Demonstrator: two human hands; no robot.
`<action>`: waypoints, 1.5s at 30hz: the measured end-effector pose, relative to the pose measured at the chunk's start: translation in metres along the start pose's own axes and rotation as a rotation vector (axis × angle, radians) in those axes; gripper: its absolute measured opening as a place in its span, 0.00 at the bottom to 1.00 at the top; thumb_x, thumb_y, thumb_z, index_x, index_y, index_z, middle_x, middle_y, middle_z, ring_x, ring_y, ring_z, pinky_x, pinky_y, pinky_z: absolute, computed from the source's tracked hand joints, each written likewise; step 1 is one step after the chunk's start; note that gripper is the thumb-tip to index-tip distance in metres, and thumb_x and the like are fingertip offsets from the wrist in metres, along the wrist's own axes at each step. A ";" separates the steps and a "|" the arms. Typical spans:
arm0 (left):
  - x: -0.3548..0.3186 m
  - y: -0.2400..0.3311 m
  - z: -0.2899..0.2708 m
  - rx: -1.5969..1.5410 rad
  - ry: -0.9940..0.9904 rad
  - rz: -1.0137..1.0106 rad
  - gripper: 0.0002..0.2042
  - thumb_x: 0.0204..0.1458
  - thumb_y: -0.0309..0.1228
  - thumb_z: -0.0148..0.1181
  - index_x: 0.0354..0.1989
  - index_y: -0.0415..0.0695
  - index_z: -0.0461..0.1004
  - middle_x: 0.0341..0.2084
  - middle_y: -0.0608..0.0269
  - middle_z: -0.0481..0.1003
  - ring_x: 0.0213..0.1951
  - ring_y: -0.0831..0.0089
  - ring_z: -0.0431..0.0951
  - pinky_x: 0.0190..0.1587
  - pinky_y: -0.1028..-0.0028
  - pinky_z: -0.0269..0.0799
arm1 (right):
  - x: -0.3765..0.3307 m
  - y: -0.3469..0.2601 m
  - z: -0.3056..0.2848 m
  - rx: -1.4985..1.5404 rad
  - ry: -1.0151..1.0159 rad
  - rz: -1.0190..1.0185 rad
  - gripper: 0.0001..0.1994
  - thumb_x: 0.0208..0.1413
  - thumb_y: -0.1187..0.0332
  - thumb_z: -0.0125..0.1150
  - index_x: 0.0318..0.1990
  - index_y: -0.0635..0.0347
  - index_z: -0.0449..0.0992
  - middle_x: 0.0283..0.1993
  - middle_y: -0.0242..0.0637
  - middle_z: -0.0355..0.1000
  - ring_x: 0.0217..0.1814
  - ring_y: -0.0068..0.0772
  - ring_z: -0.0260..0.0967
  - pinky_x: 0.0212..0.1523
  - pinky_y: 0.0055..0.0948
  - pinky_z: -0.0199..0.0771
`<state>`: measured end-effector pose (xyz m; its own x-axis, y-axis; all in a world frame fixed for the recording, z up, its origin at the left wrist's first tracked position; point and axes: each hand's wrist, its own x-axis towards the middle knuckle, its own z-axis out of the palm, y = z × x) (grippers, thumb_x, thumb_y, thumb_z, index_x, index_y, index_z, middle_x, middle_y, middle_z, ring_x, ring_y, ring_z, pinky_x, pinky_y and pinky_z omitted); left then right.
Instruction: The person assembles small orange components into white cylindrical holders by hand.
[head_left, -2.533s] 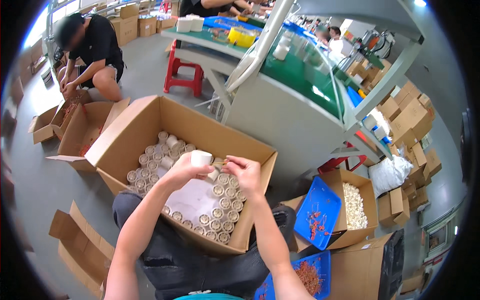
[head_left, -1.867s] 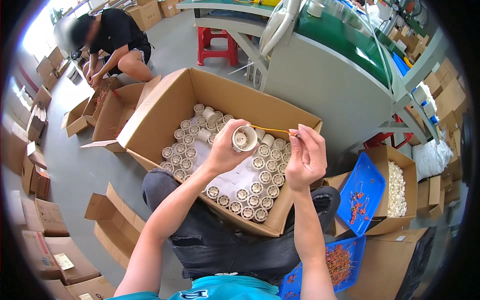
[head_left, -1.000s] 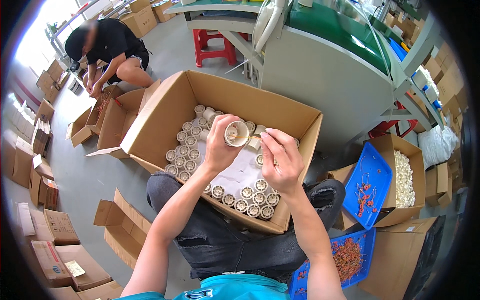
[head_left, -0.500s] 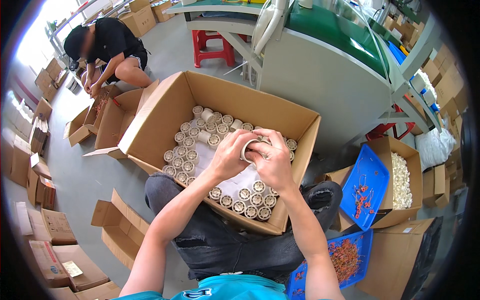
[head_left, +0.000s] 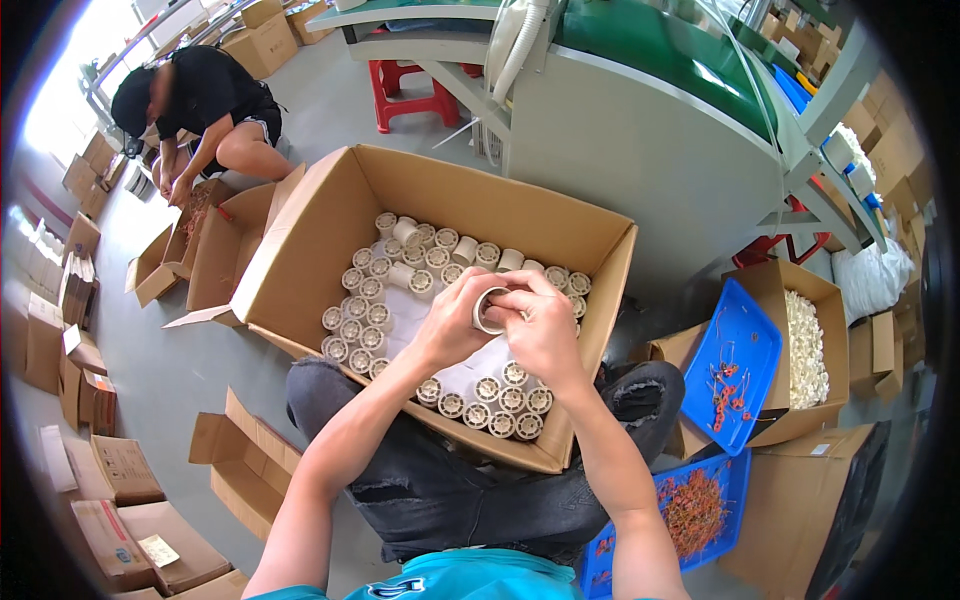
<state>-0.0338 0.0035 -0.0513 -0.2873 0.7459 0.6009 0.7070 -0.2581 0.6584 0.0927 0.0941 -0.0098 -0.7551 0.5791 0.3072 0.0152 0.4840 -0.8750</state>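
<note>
Holding white spool [head_left: 489, 309] up over cardboard box [head_left: 330, 225] of spools; my left hand [head_left: 452, 325] gripping it, right hand [head_left: 543, 330] fingertips pinching its rim.

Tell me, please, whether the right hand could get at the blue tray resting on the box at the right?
Probably yes: the right hand is busy on the spool, but nothing stands between it and the blue tray.

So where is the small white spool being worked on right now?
In the head view it sits at frame centre, the white spool pinched between the left hand and right hand, above the open cardboard box of similar spools.
</note>
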 end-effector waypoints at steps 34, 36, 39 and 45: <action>-0.024 -0.076 0.032 0.106 -0.833 -0.582 0.61 0.41 0.58 0.72 0.68 0.27 0.38 0.61 0.33 0.56 0.64 0.42 0.59 0.65 0.53 0.59 | 0.029 0.021 -0.041 -0.074 0.493 0.090 0.15 0.52 0.65 0.64 0.44 0.64 0.78 0.43 0.47 0.74 0.44 0.46 0.74 0.46 0.39 0.73; -0.051 -0.084 0.056 0.421 -1.396 -0.622 0.64 0.42 0.70 0.61 0.68 0.24 0.36 0.64 0.29 0.52 0.64 0.41 0.61 0.62 0.53 0.63 | 0.032 0.035 -0.045 0.029 0.606 0.075 0.15 0.54 0.65 0.64 0.45 0.66 0.76 0.44 0.47 0.73 0.44 0.46 0.74 0.45 0.38 0.75; -0.103 -0.095 0.092 0.479 -1.579 -0.672 0.64 0.40 0.70 0.62 0.68 0.26 0.38 0.62 0.29 0.58 0.58 0.40 0.68 0.59 0.54 0.66 | 0.029 0.033 -0.046 0.248 0.542 0.204 0.15 0.60 0.66 0.59 0.47 0.69 0.73 0.48 0.48 0.71 0.48 0.40 0.74 0.41 0.32 0.78; -0.131 -0.110 0.115 0.270 -1.445 -0.543 0.43 0.41 0.55 0.71 0.57 0.33 0.65 0.45 0.39 0.76 0.47 0.46 0.78 0.49 0.54 0.74 | 0.030 0.019 -0.044 0.437 0.488 0.258 0.16 0.67 0.64 0.52 0.55 0.65 0.64 0.52 0.43 0.72 0.48 0.29 0.74 0.40 0.27 0.81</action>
<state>-0.0001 0.0050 -0.2544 0.1912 0.6849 -0.7031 0.8643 0.2220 0.4513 0.0993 0.1501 -0.0007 -0.3811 0.9177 0.1125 -0.1878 0.0423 -0.9813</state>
